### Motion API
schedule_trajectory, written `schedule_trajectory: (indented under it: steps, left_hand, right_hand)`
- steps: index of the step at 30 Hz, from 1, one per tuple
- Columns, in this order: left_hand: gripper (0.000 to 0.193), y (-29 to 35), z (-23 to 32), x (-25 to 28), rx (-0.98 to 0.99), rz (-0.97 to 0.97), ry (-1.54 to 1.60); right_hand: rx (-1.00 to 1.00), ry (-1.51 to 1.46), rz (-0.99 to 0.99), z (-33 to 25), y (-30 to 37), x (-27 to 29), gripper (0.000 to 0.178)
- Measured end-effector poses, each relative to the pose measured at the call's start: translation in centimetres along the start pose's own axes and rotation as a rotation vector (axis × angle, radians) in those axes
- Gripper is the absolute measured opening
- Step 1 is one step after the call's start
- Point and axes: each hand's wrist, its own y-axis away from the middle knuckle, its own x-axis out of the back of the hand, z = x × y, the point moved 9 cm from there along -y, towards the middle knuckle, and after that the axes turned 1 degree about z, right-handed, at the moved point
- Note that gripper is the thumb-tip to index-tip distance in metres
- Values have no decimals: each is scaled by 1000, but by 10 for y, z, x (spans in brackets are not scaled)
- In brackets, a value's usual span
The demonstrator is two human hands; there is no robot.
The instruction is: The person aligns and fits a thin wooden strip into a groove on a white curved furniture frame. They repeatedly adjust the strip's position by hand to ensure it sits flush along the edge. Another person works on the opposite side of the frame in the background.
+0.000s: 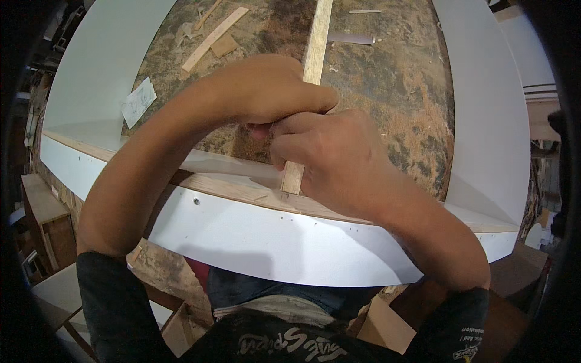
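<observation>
A long pale wooden strip (316, 48) runs away from me, its near end lying on the bare wooden edge (242, 192) of a white curved panel (242, 236). My left hand (272, 91) is closed around the strip, its thumb stretched across it. Just nearer to me, my right hand (336, 145) grips the same strip with curled fingers, close to its near end. The two hands touch and overlap, so part of the strip and some fingertips are hidden between them. No tool can be made out in either hand.
White side panels stand at left (103, 66) and right (484, 97), around a stained brown board (399, 91). On the board lie a thin wood slat (215, 39), a grey flat strip (351, 39) and wood scraps. A paper note (139, 103) rests by the left panel.
</observation>
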Motion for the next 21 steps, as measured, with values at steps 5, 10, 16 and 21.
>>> schedule_trajectory:
  steps: [5, 10, 16, 21]
  left_hand:
    - [31, -1, -7, 5, 46, 35, -10]
    - [34, -1, 1, 8, 4, 69, -76]
    - [34, 0, -5, 5, 45, 39, -19]
    - [34, 0, 4, 7, -62, 91, -125]
  right_hand:
    - [2, -61, -1, 4, -4, 1, 17]
    - [2, -48, 32, 5, -3, -2, 16]
    - [14, -80, 37, 5, -2, 0, 17]
    - [5, -53, 49, 4, 0, 0, 14]
